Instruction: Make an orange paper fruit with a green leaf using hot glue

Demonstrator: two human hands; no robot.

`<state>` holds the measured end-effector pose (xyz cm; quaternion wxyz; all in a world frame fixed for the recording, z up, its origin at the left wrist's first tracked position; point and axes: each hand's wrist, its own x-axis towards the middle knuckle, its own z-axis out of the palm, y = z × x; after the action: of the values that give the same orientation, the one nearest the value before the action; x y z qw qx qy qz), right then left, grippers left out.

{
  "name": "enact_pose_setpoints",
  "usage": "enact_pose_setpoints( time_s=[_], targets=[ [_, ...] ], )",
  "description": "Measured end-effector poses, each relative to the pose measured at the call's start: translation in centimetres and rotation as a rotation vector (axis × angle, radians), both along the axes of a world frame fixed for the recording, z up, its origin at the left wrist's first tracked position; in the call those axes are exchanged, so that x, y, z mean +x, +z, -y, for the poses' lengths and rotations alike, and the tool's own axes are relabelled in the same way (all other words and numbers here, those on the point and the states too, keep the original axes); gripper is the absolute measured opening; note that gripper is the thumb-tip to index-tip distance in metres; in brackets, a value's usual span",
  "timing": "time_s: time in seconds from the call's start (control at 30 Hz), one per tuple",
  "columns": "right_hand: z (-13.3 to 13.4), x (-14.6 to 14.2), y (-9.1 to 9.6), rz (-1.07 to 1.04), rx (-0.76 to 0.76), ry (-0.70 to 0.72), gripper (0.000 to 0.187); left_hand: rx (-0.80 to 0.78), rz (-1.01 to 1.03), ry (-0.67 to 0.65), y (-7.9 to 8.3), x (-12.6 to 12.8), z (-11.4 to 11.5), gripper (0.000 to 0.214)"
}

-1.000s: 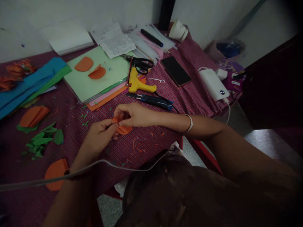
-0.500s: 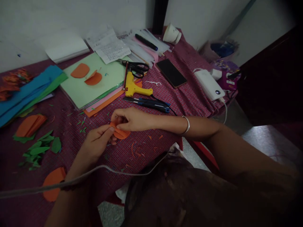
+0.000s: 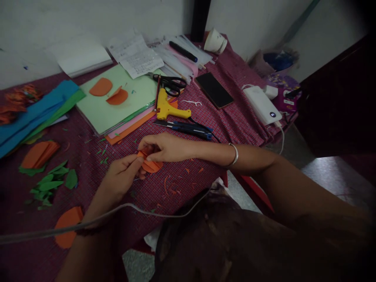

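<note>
- The fingers of your left hand (image 3: 120, 177) are clamped on the near-left edge of the orange paper piece (image 3: 153, 166); let that pinch be your anchor.
- The fingers of your right hand (image 3: 170, 147) close on its upper edge, thumb against the paper; the far side is hidden, so you can't tell how firmly.
- The piece sits between both sets of fingers, its rounded edge free toward you and its face seemingly creased or layered.
- Work with your right thumb in small, even strokes while the left pinch stays put; thin paper like this probably wrinkles or tears if both sides pull.
- Line up the edges before you press any crease.
- Mind the loose orange scraps (image 3: 173, 191), right of your fingers and toward you; one could get caught in the piece.
- Leave the blue-and-black cutters (image 3: 189, 129), just beyond your right fingers, clear of your wrist.
</note>
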<state>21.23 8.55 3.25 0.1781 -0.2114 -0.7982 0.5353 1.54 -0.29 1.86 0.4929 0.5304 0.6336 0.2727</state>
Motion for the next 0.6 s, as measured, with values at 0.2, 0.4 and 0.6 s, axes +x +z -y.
enact_pose_setpoints(
  time_s=[0.2, 0.4, 0.6],
  targets=[
    [0.25, -0.26, 0.21, 0.045, -0.001, -0.027, 0.021, 0.017, -0.004, -0.003, 0.13, 0.12, 0.05, 0.042],
    [0.43, -0.33, 0.32, 0.039, -0.012, -0.051, 0.020, 0.023, -0.027, -0.011, 0.57, 0.31, 0.20, 0.039],
    [0.57, -0.31, 0.36, 0.057, 0.001, -0.050, 0.020, 0.029, -0.030, -0.003, 0.83, 0.69, 0.14, 0.037]
  ],
)
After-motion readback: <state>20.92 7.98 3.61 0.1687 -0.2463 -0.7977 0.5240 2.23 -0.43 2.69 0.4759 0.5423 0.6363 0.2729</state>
